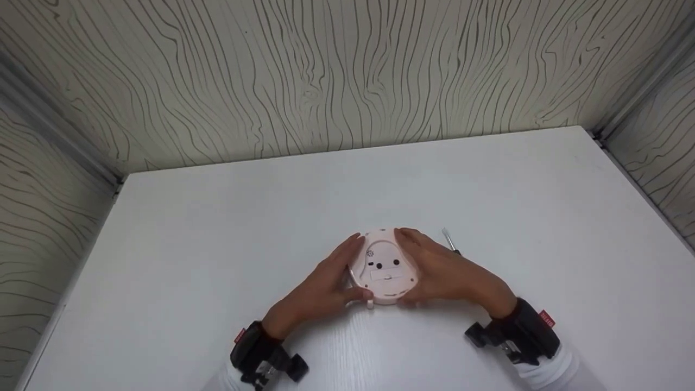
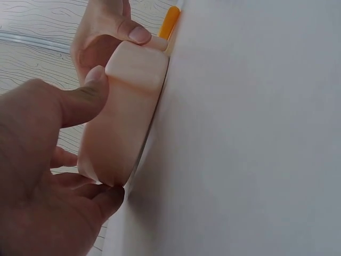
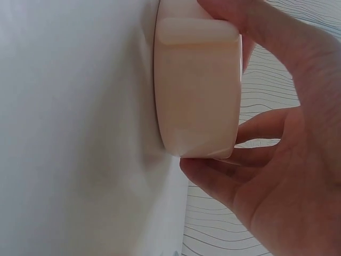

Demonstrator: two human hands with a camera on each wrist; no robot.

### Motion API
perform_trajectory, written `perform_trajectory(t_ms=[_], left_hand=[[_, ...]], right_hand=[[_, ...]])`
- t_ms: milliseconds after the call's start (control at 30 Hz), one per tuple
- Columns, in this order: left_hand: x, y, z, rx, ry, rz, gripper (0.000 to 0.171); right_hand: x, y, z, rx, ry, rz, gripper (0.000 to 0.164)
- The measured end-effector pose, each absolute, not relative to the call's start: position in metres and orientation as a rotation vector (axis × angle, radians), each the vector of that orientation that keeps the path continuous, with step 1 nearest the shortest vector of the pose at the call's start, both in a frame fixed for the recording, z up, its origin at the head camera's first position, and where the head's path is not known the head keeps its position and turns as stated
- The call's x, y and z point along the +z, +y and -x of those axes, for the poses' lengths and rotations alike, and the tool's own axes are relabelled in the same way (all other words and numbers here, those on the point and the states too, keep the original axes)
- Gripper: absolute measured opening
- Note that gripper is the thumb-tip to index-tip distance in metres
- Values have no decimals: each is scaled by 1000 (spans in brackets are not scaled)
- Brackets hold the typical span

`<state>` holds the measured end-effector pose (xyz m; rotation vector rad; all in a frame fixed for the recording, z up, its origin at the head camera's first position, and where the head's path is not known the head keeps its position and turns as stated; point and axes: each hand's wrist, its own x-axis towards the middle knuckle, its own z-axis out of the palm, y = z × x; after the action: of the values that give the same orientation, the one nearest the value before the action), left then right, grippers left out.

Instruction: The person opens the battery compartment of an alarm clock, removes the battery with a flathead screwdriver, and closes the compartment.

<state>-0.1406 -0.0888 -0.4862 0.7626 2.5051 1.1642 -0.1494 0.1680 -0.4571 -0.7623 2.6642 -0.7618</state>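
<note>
A pale pink rounded plastic device (image 1: pixel 399 285) lies back side up on the white table between both hands. Its back has small speaker holes, two black round spots and a rectangular cover (image 1: pixel 384 273). The left hand (image 1: pixel 324 285) grips its left side, thumb near the front edge and fingers at the far edge. From the right, the right hand (image 1: pixel 448 271) holds the opposite side in a similar grip. In the left wrist view the smooth side wall of the device (image 2: pixel 122 117) stands close over the table. Its underside is hidden.
Just beyond the right hand lies a screwdriver (image 1: pixel 449 239), its metal shaft showing and the rest hidden behind that hand. An orange handle (image 2: pixel 169 22) appears in the left wrist view. Wood-patterned panels (image 1: pixel 326 81) surround the white table (image 1: pixel 244 217) at the back and sides.
</note>
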Motion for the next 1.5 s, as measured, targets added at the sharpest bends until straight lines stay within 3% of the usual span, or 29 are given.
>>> perform_trajectory(t_ms=[1500], left_hand=[[-497,-92,147,1165,2496,-704,95]], right_hand=[[-460,167,152,-741,2633,695,119]])
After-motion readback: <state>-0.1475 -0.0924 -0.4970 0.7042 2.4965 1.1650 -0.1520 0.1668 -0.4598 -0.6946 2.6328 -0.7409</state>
